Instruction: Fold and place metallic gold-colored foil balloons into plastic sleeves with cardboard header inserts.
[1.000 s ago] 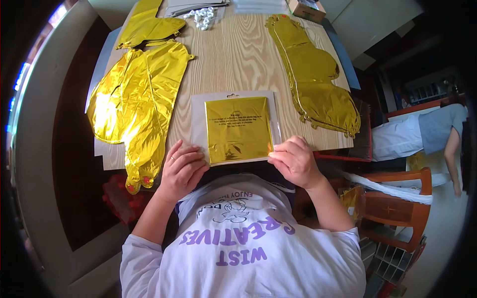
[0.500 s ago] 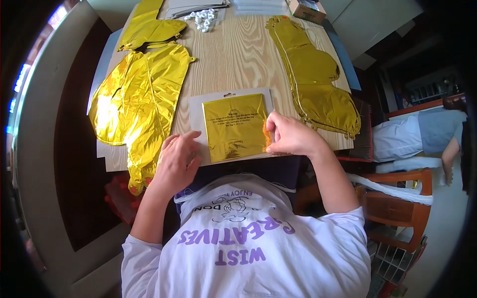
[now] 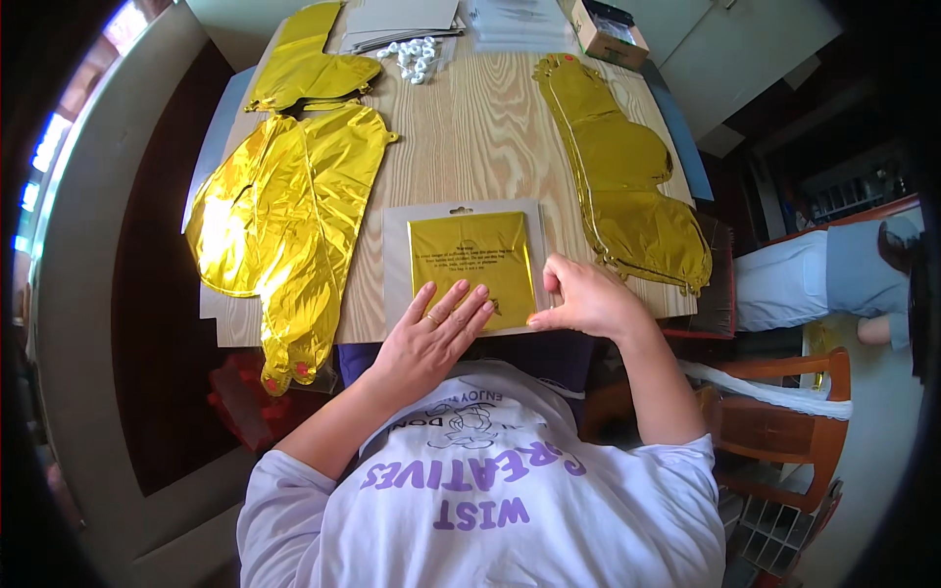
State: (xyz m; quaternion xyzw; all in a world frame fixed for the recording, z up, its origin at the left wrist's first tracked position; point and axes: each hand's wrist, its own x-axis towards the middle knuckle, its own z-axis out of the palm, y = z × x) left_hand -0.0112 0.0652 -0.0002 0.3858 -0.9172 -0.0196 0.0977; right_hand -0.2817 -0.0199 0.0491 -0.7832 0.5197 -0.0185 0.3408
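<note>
A folded gold foil balloon [image 3: 470, 245] lies in a flat clear package at the table's near edge. Grey backing card [image 3: 397, 245] with a hang hole at its top shows around the foil, and small print is on the front. My left hand [image 3: 436, 333] rests flat on the package's lower part, fingers stretched out. At the package's lower right edge my right hand [image 3: 588, 299] is closed, thumb and curled fingers gripping the side; the fingertips are partly hidden.
Large unfolded gold foil balloons [image 3: 294, 196] cover the table's left side, another [image 3: 627, 167] its right. Toward the back are white small pieces [image 3: 417, 59], grey cards [image 3: 402, 20], clear bags [image 3: 515, 24] and a cardboard box [image 3: 610, 34]. A wooden chair [image 3: 774, 421] and another person [image 3: 784, 274] are at right.
My left hand has moved right from the package's left edge and now lies flat on its front. The right hand has slid slightly down the right edge. The view has shifted a little.
</note>
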